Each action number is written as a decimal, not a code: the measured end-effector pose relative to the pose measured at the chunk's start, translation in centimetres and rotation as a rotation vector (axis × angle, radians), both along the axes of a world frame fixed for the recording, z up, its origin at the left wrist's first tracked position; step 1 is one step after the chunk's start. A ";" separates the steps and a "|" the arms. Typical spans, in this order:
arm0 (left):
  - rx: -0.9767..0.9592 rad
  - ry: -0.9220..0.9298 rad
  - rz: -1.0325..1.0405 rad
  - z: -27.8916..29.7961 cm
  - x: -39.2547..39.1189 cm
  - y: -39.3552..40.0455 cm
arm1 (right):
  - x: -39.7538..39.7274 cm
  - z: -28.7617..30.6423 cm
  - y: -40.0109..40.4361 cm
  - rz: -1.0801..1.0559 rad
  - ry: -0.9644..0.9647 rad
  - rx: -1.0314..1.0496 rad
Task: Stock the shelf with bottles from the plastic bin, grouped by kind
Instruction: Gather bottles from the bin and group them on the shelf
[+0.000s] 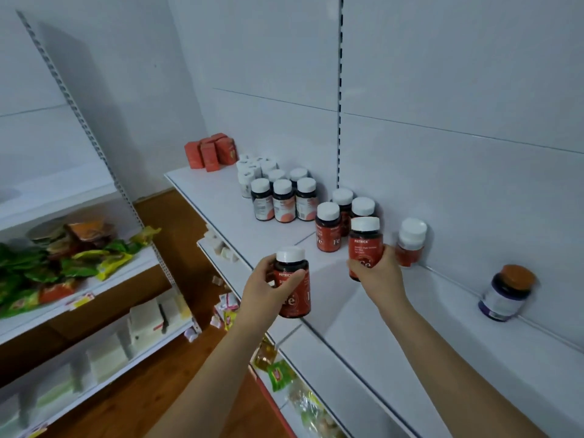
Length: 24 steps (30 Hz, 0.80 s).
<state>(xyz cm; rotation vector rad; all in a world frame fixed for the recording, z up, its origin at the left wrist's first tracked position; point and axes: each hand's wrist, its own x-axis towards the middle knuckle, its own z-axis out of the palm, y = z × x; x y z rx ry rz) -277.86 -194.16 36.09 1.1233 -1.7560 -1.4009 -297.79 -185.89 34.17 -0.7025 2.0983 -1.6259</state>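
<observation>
White shelving is running all around me, and I am facing the top shelf (221,197) against a plain white back panel (442,90). Farthest left on it, orange boxes (211,150) are sitting by the wall, then white bottles (252,172), then a block of dark bottles (283,200) with white caps. My left hand (268,289) is gripping a red Fe bottle (292,281) just over the shelf's front edge. My right hand (379,268) is gripping a second red bottle (365,245) beside the red Fe group (330,230) already standing there. Further right a lone white-capped bottle (410,241) and a purple bottle (505,294) are standing well apart at the back. I judge the stocking partly done; the bin is out of view. Open room is lying in front and to the right.
</observation>
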 end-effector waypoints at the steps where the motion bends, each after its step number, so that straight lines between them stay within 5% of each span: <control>1: -0.024 0.003 -0.021 0.0 -1.1 -1.6 | -0.8 -0.2 -1.4 -0.010 0.017 0.008; 5: -0.074 0.073 -0.101 -1.9 -4.6 -5.3 | -2.3 -1.9 -5.0 -0.030 0.116 0.059; 8: -0.170 0.078 -0.247 -3.8 -5.9 -7.0 | -2.4 -4.0 -5.6 -0.056 0.396 0.293; 14: -0.622 -0.224 -0.558 -7.4 -8.7 -12.1 | -2.0 -6.6 -5.6 -0.149 0.734 0.539; 18: -0.819 -0.383 -0.646 -9.3 -10.2 -14.1 | -1.4 -6.7 -6.6 -0.216 0.706 0.644; 24: -0.819 -0.405 -0.713 -8.9 -10.5 -15.5 | -1.2 -6.4 -6.7 -0.212 0.675 0.735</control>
